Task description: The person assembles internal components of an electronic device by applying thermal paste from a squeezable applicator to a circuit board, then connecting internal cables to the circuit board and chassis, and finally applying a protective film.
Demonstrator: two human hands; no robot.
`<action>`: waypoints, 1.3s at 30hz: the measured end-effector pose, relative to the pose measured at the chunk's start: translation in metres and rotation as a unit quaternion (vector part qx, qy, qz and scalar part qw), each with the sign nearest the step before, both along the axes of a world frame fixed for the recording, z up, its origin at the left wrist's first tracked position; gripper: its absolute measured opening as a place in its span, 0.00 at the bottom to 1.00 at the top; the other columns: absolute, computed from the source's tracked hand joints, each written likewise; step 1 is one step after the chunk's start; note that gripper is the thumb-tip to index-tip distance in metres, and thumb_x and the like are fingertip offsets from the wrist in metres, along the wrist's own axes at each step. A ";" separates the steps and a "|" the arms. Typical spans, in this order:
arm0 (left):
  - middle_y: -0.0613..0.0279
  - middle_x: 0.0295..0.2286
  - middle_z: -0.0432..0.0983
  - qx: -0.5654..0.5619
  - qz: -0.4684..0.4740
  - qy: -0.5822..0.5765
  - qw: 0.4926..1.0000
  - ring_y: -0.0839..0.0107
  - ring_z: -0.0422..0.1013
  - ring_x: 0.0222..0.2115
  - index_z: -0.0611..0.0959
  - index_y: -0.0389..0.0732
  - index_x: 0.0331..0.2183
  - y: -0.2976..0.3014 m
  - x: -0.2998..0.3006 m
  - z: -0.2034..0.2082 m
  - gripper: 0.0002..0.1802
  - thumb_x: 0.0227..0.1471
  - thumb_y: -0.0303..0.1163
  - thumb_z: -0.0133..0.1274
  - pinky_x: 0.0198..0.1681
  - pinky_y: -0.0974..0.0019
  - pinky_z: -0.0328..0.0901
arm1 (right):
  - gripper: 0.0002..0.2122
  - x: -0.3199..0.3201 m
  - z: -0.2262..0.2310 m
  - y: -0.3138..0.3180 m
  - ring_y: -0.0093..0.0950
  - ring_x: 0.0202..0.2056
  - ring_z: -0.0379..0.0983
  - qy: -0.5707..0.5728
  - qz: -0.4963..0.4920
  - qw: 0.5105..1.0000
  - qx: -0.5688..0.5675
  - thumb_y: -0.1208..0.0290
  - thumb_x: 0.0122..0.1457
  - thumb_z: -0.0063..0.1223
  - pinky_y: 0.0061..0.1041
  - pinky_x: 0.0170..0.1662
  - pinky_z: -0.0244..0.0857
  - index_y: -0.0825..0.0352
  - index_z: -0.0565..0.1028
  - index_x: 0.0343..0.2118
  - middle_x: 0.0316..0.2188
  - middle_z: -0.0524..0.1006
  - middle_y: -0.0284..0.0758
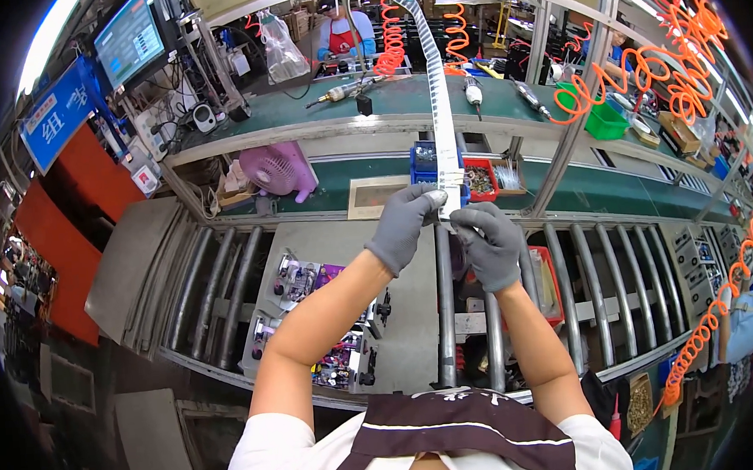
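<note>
A long white strip of labels (444, 121) with dark printed marks hangs down from the top of the view in front of me. My left hand (400, 228), in a grey glove, pinches the strip's lower end from the left side. On the right edge of that same end, my grey-gloved right hand (489, 242) is closed, with thumb and fingertips together. Below and left of my hands, open metal units with purple circuit boards (336, 360) lie on a grey board (411, 318).
Metal rollers (605, 295) run to both sides. Behind the strip stand a blue bin (424, 160) and a red bin of small parts (481, 178). A purple fan (275, 170) sits left. Orange coiled hoses (683, 74) hang right; a person (345, 34) stands across the bench.
</note>
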State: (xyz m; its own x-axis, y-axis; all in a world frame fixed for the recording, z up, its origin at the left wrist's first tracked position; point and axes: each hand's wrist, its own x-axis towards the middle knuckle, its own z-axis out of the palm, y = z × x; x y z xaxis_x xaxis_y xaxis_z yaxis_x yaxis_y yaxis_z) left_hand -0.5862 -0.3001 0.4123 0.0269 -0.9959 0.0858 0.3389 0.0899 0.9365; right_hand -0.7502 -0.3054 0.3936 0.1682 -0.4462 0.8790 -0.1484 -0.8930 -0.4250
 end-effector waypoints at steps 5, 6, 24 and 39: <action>0.67 0.28 0.77 -0.040 0.031 -0.012 0.999 0.80 0.70 0.30 0.82 0.36 0.33 -0.001 0.001 -0.001 0.06 0.52 0.28 0.54 0.36 0.75 0.65 | 0.15 -0.006 -0.004 0.001 0.25 0.39 0.72 -0.074 0.184 0.965 0.174 0.85 0.47 0.55 0.23 0.42 0.68 0.66 0.76 0.39 0.41 0.74 0.36; 0.67 0.28 0.77 -0.050 0.039 -0.006 0.998 0.79 0.71 0.30 0.82 0.36 0.33 -0.001 0.002 -0.002 0.06 0.53 0.28 0.54 0.36 0.74 0.65 | 0.15 -0.004 -0.002 0.001 0.25 0.39 0.72 -0.071 0.185 0.965 0.174 0.85 0.47 0.55 0.23 0.42 0.68 0.66 0.76 0.39 0.41 0.74 0.36; 0.67 0.31 0.77 -0.031 -0.040 0.006 0.999 0.79 0.70 0.32 0.80 0.38 0.37 -0.007 0.007 -0.019 0.08 0.54 0.30 0.53 0.39 0.73 0.65 | 0.20 0.014 -0.007 -0.014 0.19 0.35 0.70 -0.103 0.109 0.976 0.157 0.89 0.49 0.53 0.17 0.41 0.64 0.68 0.73 0.47 0.36 0.72 0.32; 0.67 0.33 0.78 -0.036 -0.031 0.000 0.999 0.79 0.72 0.33 0.80 0.38 0.39 -0.010 0.004 -0.033 0.10 0.52 0.26 0.53 0.38 0.73 0.67 | 0.20 -0.003 -0.016 0.009 0.19 0.37 0.70 -0.267 0.163 0.905 0.290 0.87 0.49 0.51 0.17 0.43 0.66 0.69 0.72 0.48 0.36 0.74 0.31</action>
